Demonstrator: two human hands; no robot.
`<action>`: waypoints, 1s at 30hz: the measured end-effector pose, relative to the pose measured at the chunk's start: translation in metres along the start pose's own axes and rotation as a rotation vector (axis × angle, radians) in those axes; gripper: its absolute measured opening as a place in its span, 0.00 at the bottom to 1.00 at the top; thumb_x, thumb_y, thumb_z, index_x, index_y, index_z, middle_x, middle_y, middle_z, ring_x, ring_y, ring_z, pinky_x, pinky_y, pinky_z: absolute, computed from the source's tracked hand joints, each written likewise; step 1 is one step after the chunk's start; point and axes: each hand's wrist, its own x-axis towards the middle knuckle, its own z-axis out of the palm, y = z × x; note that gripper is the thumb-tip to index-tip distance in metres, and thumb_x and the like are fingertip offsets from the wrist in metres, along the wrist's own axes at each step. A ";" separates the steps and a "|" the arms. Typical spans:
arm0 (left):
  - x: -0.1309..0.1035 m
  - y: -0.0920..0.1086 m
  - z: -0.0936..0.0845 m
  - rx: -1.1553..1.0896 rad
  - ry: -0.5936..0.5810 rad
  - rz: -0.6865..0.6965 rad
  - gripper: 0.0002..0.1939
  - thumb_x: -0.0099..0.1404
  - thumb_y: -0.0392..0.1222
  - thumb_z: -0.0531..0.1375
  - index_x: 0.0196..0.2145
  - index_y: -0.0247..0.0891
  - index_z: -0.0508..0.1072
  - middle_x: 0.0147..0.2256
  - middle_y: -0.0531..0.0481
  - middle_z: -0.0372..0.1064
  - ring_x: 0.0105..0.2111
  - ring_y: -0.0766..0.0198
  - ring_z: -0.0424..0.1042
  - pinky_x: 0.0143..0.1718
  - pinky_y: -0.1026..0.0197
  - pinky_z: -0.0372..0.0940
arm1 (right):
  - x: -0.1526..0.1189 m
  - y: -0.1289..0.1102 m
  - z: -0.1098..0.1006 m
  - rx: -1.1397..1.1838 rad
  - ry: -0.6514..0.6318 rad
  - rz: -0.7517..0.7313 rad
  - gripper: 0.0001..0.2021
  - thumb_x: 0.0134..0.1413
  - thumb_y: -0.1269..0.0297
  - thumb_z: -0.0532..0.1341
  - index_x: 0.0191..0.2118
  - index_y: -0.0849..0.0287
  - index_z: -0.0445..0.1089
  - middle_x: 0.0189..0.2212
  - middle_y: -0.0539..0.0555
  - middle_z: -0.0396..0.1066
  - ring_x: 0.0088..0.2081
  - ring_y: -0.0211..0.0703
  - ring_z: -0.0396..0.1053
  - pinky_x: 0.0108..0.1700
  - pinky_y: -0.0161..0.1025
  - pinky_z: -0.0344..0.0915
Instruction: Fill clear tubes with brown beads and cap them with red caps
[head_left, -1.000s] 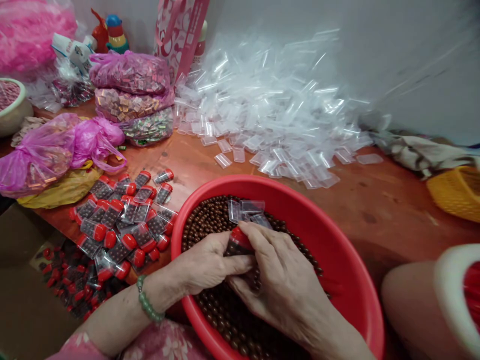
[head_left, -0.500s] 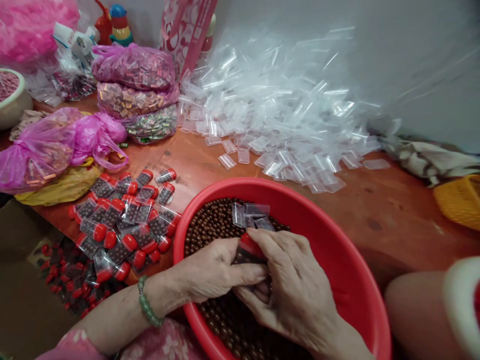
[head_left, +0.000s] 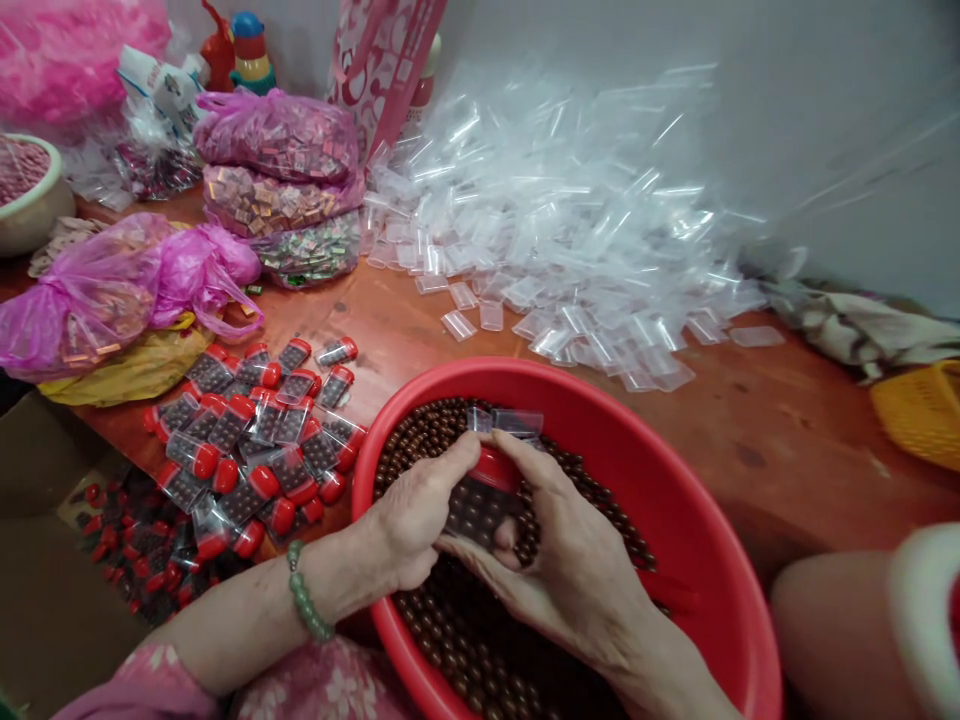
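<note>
Holding a red-capped clear case (head_left: 480,510) in both left hand (head_left: 442,500) and right hand (head_left: 547,520), low over a large red basin (head_left: 697,500) at near centre. Closed around the case from both sides, with fingertips almost meeting at the far, red end. Packed with rows of dark brown balls (head_left: 469,515) behind clear plastic. Backed, inside the basin, by a few clear pieces (head_left: 517,424) lying on loose brown balls (head_left: 420,440). Banded at the left wrist with a green bead bracelet (head_left: 309,602). Flanked on the left of the orange-brown counter (head_left: 390,320) by a pile of similar cases (head_left: 247,435), and on the far side by a broad heap of clear plastic pieces (head_left: 555,240). Bordered at far left by stacked purple bags (head_left: 277,140), at right by a yellow basket (head_left: 919,410).
</note>
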 end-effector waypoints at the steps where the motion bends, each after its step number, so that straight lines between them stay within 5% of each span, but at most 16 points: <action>1: 0.000 0.002 0.001 -0.017 -0.010 -0.006 0.29 0.64 0.60 0.53 0.23 0.30 0.73 0.16 0.49 0.67 0.16 0.67 0.67 0.22 0.65 0.64 | 0.000 0.000 0.000 0.005 0.010 0.019 0.32 0.58 0.51 0.59 0.61 0.63 0.51 0.44 0.64 0.69 0.43 0.53 0.71 0.40 0.47 0.71; 4: 0.001 0.006 0.002 -0.056 -0.014 -0.009 0.27 0.66 0.56 0.50 0.27 0.29 0.74 0.15 0.49 0.67 0.14 0.67 0.65 0.21 0.65 0.64 | 0.000 0.001 -0.002 0.004 0.012 0.019 0.28 0.56 0.53 0.61 0.57 0.63 0.55 0.41 0.62 0.69 0.40 0.52 0.71 0.39 0.46 0.70; 8: 0.004 0.004 0.002 -0.021 -0.031 -0.080 0.29 0.62 0.62 0.51 0.25 0.30 0.73 0.13 0.49 0.65 0.14 0.63 0.66 0.20 0.63 0.63 | 0.000 0.006 -0.003 -0.100 0.012 -0.088 0.27 0.53 0.54 0.61 0.54 0.66 0.57 0.39 0.64 0.68 0.39 0.54 0.68 0.39 0.49 0.68; 12: 0.006 -0.001 0.005 0.010 0.155 0.006 0.18 0.58 0.53 0.58 0.21 0.35 0.68 0.14 0.55 0.63 0.14 0.68 0.63 0.20 0.65 0.60 | 0.002 0.007 -0.004 -0.175 0.044 -0.169 0.25 0.53 0.57 0.59 0.53 0.67 0.57 0.34 0.61 0.67 0.34 0.51 0.65 0.34 0.46 0.65; 18: -0.004 -0.002 0.011 0.170 0.358 0.119 0.12 0.58 0.44 0.53 0.19 0.37 0.64 0.17 0.58 0.60 0.18 0.70 0.58 0.22 0.67 0.55 | 0.001 0.006 -0.001 -0.174 0.078 -0.262 0.19 0.53 0.64 0.56 0.49 0.71 0.61 0.30 0.61 0.65 0.32 0.50 0.62 0.32 0.46 0.61; 25: -0.012 -0.006 -0.001 0.322 0.343 0.264 0.13 0.61 0.44 0.54 0.21 0.37 0.66 0.22 0.57 0.64 0.26 0.69 0.63 0.32 0.67 0.61 | -0.005 -0.005 0.005 -0.068 0.091 -0.225 0.23 0.55 0.68 0.53 0.56 0.72 0.56 0.33 0.63 0.68 0.33 0.50 0.64 0.33 0.46 0.64; 30: -0.039 0.023 -0.020 0.475 0.086 0.275 0.26 0.68 0.58 0.48 0.25 0.35 0.71 0.19 0.51 0.68 0.20 0.66 0.66 0.25 0.63 0.62 | -0.001 0.017 -0.011 0.079 -0.204 -0.049 0.28 0.60 0.59 0.57 0.62 0.64 0.50 0.47 0.63 0.70 0.47 0.50 0.69 0.47 0.46 0.69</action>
